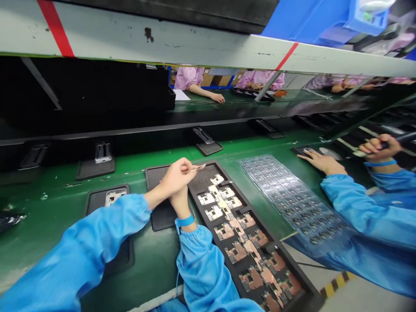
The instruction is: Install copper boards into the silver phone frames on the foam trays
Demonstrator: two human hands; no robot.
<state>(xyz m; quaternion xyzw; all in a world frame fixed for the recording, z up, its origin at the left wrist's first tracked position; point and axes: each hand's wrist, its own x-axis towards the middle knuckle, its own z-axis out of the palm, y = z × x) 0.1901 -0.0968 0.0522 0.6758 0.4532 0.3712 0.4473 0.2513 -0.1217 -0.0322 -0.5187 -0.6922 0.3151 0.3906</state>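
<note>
My left hand point(177, 174) is closed around what looks like a pair of tweezers point(197, 168), their thin tips pointing right. Crossed beneath it is my right hand point(179, 200), with a blue band at the wrist; its fingers are hidden behind the left hand. Both hover over a black tray point(160, 222) whose contents they partly cover. Just right of them lies a long black foam tray point(204, 174) with rows of phone circuit boards point(224, 232), silvery at the far end and copper-coloured nearer me. Under my left forearm, a phone frame point(113, 196) rests in another black tray.
Along the back of the green bench point(146, 255), several phone frames point(103, 152) sit on black trays. Clear plastic trays of small parts point(276, 182) lie to the right. Beside them a co-worker's hands point(320, 162) work. A shelf beam point(162, 41) crosses overhead.
</note>
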